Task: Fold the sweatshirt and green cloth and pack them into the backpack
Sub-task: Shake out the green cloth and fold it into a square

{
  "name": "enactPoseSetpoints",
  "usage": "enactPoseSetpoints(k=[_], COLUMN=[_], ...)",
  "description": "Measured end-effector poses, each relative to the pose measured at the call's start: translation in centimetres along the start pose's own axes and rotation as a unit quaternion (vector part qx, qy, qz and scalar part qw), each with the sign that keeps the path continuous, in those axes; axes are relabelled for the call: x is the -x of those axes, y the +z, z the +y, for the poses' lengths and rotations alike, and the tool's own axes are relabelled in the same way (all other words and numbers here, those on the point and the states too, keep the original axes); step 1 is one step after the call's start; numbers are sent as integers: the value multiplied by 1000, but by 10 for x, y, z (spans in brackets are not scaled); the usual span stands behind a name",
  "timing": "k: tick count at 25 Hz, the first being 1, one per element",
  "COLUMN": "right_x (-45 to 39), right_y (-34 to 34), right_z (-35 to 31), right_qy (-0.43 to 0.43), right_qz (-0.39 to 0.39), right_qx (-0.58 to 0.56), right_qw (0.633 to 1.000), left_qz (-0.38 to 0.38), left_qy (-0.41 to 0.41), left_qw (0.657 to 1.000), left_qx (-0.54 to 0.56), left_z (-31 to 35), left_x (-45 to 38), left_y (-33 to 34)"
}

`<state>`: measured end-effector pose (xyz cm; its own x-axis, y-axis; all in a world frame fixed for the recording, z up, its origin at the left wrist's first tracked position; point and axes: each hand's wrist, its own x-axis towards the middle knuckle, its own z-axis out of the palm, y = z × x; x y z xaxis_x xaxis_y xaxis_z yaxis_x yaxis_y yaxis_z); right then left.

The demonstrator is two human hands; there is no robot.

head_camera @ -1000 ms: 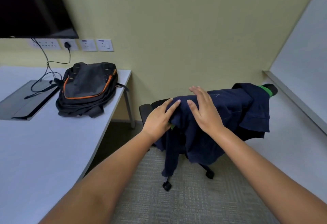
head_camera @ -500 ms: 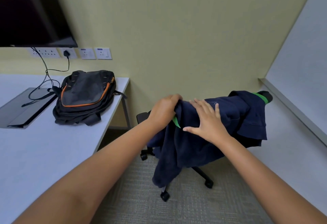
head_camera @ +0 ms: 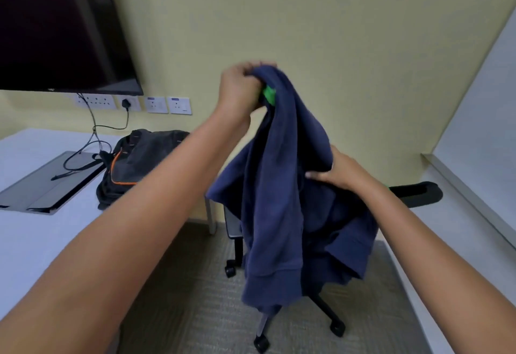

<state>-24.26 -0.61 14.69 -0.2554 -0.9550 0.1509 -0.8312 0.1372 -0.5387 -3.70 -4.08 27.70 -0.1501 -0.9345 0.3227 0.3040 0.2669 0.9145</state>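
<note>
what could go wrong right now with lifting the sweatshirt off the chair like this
The left hand bunches the sweatshirt together with a bit of green cloth, so the cloth may slip out and drop to the floor. The sweatshirt's lower folds hang around the chair and might snag. The right hand only holds a side fold, so the sweatshirt could twist, making folding harder.

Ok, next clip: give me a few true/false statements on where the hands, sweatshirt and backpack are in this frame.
1. The left hand grips the sweatshirt at its top. True.
2. The sweatshirt lies folded on the table. False: it hangs bunched above the chair.
3. The backpack sits on the table. True.
4. The right hand holds the backpack. False: it is on the sweatshirt.
5. Green fabric shows by the left hand. True.
</note>
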Motion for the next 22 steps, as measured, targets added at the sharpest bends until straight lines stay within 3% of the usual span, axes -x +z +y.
enactPoseSetpoints(k=[2, 4, 6, 8, 12, 17, 21, 22], right_x=[-20, -42, -63, -82, -112, -119, -113, -107], right_y=[0, 2, 11, 26, 58, 78, 99, 103], right_z=[-31, -70, -111, -149, -239, -378, -471, -492], right_qy=[4, 17, 28, 20, -30, -163, -230, -240], right_qz=[46, 72, 34, 0, -54, -81, -92, -99], right_qx=[-43, -158, -303, -374, -435, -452, -436, -464], right_qw=[998, 985, 952, 927, 898, 873, 865, 847], left_qz=[35, 76, 127, 172, 246, 373, 441, 444], left_qy=[24, 54, 70, 86, 110, 169, 191, 194], left_qw=[999, 995, 989, 981, 955, 909, 849, 841], left_qx=[16, 28, 29, -34, -124, -81, -222, -242], left_z=[28, 43, 49, 53, 74, 120, 145, 150], left_x=[-6, -12, -16, -17, -1, 33, 63, 67], left_y=[-17, -46, -85, -128, -206, -294, -352, -365])
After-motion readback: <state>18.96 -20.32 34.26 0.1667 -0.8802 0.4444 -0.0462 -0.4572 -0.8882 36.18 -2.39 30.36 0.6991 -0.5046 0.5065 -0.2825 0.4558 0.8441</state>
